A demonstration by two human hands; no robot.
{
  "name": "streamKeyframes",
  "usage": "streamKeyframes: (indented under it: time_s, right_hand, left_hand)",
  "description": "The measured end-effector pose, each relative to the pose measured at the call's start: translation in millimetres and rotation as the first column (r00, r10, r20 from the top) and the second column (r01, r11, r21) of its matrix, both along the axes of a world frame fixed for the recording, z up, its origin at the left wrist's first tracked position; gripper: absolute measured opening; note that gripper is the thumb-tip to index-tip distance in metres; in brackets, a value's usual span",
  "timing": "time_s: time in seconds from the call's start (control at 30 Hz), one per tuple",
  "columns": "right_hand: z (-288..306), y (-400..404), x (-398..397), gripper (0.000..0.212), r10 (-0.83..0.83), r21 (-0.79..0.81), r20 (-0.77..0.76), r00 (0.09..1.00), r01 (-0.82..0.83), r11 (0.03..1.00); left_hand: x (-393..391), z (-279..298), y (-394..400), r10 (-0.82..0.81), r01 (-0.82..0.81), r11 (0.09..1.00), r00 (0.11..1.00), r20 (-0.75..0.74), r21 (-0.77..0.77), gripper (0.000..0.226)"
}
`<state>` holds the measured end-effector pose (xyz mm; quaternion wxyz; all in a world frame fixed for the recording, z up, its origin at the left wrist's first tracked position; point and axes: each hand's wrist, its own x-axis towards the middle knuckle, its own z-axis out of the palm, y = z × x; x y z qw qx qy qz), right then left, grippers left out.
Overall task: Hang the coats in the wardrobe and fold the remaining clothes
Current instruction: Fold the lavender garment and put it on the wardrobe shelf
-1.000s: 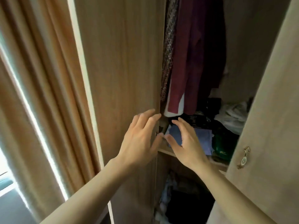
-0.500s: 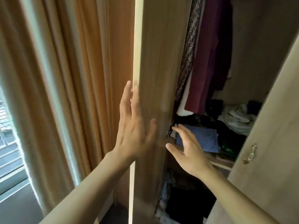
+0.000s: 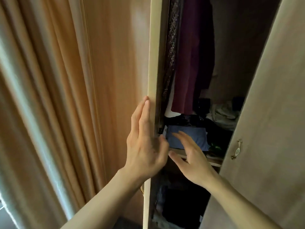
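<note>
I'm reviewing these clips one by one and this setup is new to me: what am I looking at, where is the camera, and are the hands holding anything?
There is no machine here: a person wears one wide-angle camera on the head, looking forward and down at their own bare hands. The left hand lies with straight fingers against the edge of the left wardrobe door. The right hand is open before the shelf, with no grip on anything. On the shelf lies a folded blue garment among dark clothes. Above hangs a maroon coat. The right wardrobe door stands open, and a curtain hangs at the left.
</note>
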<state>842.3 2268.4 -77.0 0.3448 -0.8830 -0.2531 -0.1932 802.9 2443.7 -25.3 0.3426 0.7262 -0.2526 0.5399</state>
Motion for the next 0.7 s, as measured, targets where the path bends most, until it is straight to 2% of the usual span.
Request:
streamKeyframes:
  time_s: [0.13,0.27,0.33,0.43,0.6,0.7]
  right_hand:
    - [-0.7,-29.0,-6.3,0.062,-0.078,-0.022,-0.078,0.994,0.077,0.997]
    - [2.1,-48.2,-20.4,0.069,-0.079,-0.067,-0.096,0.992,0.073,0.995]
    - [6.9,-57.9,-26.6,0.073,-0.084,-0.056,-0.091,0.992,0.079,0.995]
    - [14.3,-71.9,-35.5,0.076,-0.064,-0.013,-0.056,0.996,0.064,0.998]
    - [19.1,-106.5,-35.4,0.075,-0.108,0.041,-0.026,0.994,0.109,0.993]
    - [14.8,-128.0,-27.1,0.085,-0.142,0.026,-0.064,0.988,0.144,0.989]
  left_hand:
    - [8.5,0.2,-27.0,-0.091,0.091,0.996,0.996,0.002,0.009,0.075]
    - [16.7,1.9,-53.7,-0.2,0.2,0.979,0.98,-0.008,0.051,0.066]
    - [21.0,2.4,-68.1,-0.26,0.264,0.962,0.964,-0.051,0.077,0.065]
    - [26.7,-0.9,-88.3,-0.347,0.359,0.933,0.922,-0.169,0.04,0.06]
    - [37.4,-4.0,-125.6,-0.201,0.251,0.955,0.94,-0.275,0.158,0.061]
    - [43.1,-0.9,-148.1,-0.124,0.195,0.955,0.948,-0.293,0.226,0.063]
